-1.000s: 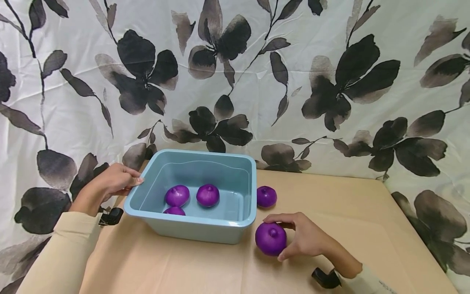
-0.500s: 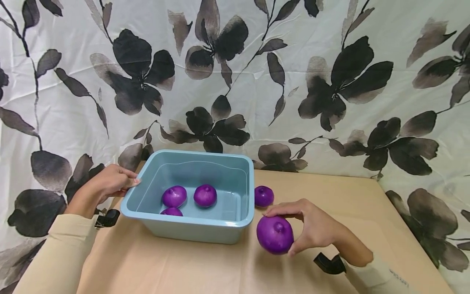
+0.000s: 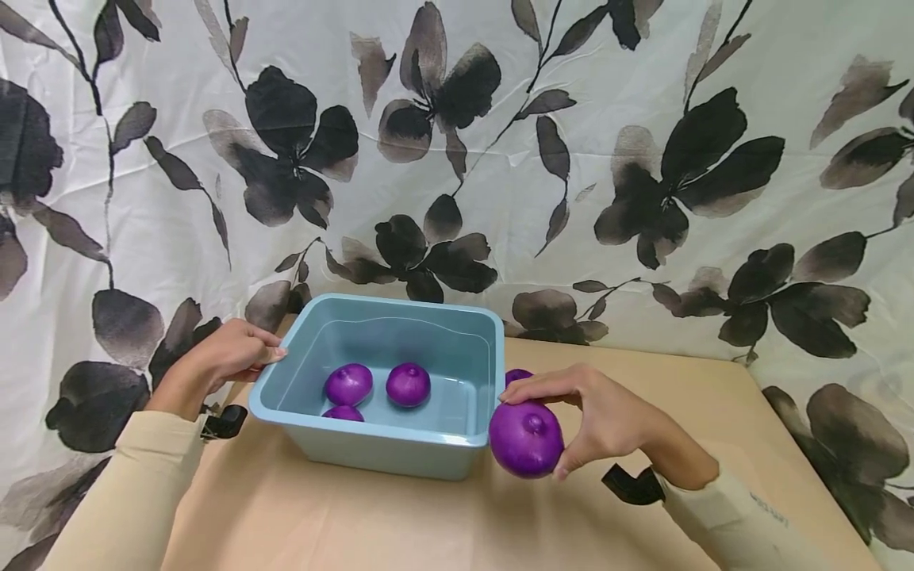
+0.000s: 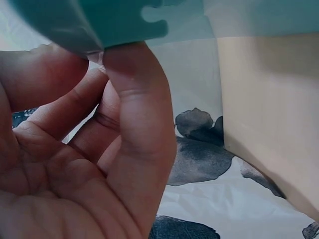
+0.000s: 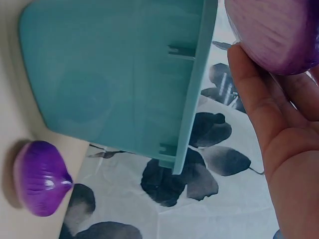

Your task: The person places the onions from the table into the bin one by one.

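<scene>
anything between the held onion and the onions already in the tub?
Only the tub's right wall; held onion sits outside it, onions inside. Head view.

Backdrop: white fabric curtain (image 3: pixel 500 198) printed with large black and grey flowers, leaves and thin stems, lightly creased, hanging behind the bench and wrapping both sides. Bench (image 3: pixel 714 412): flat top, light tan, matte, far right corner visible against the curtain. Light: even, soft, diffuse; only faint shadows on the bench top. Floor and walls not visible.
</scene>
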`<move>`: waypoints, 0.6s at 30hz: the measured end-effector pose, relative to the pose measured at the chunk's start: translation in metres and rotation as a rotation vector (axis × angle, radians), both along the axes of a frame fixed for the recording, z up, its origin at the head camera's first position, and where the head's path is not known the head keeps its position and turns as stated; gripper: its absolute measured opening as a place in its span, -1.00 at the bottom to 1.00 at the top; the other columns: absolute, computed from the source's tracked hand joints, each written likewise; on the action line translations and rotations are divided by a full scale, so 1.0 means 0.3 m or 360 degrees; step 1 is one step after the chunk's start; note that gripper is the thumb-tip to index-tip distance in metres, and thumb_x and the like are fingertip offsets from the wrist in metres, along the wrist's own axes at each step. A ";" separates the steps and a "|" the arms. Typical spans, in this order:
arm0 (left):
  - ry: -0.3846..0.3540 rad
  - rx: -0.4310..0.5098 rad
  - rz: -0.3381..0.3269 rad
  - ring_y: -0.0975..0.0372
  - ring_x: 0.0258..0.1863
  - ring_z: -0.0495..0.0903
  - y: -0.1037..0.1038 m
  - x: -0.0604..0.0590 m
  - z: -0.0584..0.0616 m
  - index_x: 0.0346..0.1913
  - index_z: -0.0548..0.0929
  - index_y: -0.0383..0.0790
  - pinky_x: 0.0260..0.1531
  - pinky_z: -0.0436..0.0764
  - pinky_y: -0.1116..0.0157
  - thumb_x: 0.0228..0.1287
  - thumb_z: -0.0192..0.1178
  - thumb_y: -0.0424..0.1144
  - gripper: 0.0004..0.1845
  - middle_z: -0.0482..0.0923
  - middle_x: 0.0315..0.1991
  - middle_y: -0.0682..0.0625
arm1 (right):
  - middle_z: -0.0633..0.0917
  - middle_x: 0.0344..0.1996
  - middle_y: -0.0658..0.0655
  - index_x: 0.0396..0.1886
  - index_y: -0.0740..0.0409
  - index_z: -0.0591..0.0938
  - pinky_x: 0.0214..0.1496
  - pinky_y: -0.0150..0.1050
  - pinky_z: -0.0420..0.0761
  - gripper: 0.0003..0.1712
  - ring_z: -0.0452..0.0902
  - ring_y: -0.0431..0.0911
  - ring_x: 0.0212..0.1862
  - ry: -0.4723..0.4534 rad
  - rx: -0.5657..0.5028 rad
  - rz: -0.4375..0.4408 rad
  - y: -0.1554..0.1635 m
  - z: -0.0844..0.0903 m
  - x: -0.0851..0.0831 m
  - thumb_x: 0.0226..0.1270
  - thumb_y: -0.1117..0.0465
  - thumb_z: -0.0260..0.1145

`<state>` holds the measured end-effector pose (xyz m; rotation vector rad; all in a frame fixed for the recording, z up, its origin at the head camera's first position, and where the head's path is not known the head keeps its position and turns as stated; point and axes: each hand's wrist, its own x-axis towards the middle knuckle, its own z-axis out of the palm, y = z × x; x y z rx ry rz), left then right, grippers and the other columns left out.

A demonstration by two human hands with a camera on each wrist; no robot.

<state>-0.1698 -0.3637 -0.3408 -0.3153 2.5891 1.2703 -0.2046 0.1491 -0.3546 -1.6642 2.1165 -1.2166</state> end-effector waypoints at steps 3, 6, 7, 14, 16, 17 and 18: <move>0.0010 0.0012 0.0005 0.32 -0.40 0.62 0.013 -0.013 0.001 0.33 0.51 -0.61 -0.36 0.71 0.35 0.47 0.23 -0.28 -0.47 0.64 -0.44 0.08 | 0.73 0.24 0.11 0.29 0.04 0.66 0.22 -0.21 0.71 -0.03 0.64 -0.17 0.29 0.0006 0.0019 -0.0018 -0.015 0.025 -0.016 -0.27 0.13 0.83; 0.0022 0.0008 0.0008 0.32 -0.37 0.67 0.019 -0.021 0.006 0.31 0.54 -0.58 -0.34 0.73 0.35 0.46 0.25 -0.27 -0.49 0.73 -0.32 0.04 | 0.72 0.24 0.12 0.28 0.02 0.67 0.18 -0.21 0.73 -0.04 0.64 -0.15 0.26 0.0025 0.0038 0.0001 -0.043 0.050 -0.038 -0.26 0.12 0.83; 0.0022 0.0003 0.0012 0.32 -0.37 0.67 0.019 -0.021 0.008 0.31 0.55 -0.58 -0.35 0.73 0.35 0.46 0.25 -0.27 -0.49 0.73 -0.30 0.02 | 0.72 0.24 0.10 0.28 0.00 0.67 0.17 -0.21 0.73 -0.05 0.64 -0.16 0.25 0.0025 0.0053 0.0010 -0.057 0.058 -0.046 -0.26 0.11 0.83; -0.0002 0.0037 0.0035 0.33 -0.38 0.67 0.000 -0.004 0.012 0.33 0.50 -0.61 -0.35 0.73 0.35 0.48 0.23 -0.30 -0.48 0.72 -0.32 0.03 | 0.73 0.22 0.10 0.28 0.06 0.67 0.24 -0.18 0.70 -0.07 0.60 -0.06 0.30 -0.0043 0.0135 0.0153 -0.174 0.113 -0.103 -0.24 0.15 0.82; 0.0001 0.0058 0.0036 0.33 -0.37 0.68 -0.002 -0.002 0.009 0.34 0.50 -0.61 -0.33 0.74 0.35 0.48 0.23 -0.29 -0.48 0.71 -0.30 0.02 | 0.72 0.23 0.10 0.28 0.07 0.67 0.26 -0.18 0.69 -0.07 0.60 -0.04 0.31 -0.0095 0.0172 0.0174 -0.204 0.128 -0.115 -0.24 0.20 0.81; 0.0001 0.0064 0.0035 0.33 -0.37 0.67 -0.004 0.000 0.008 0.34 0.49 -0.61 -0.32 0.74 0.35 0.48 0.23 -0.29 -0.47 0.71 -0.29 0.01 | 0.72 0.24 0.08 0.28 0.05 0.67 0.26 -0.19 0.69 -0.07 0.60 -0.05 0.30 -0.0117 0.0203 0.0171 -0.220 0.135 -0.120 -0.25 0.22 0.80; -0.0001 0.0067 0.0039 0.33 -0.36 0.68 -0.007 0.002 0.007 0.34 0.49 -0.61 -0.31 0.74 0.35 0.48 0.23 -0.29 -0.47 0.71 -0.28 0.01 | 0.71 0.25 0.07 0.28 0.04 0.67 0.26 -0.19 0.69 -0.07 0.60 -0.06 0.30 -0.0134 0.0231 0.0169 -0.240 0.142 -0.125 -0.25 0.23 0.79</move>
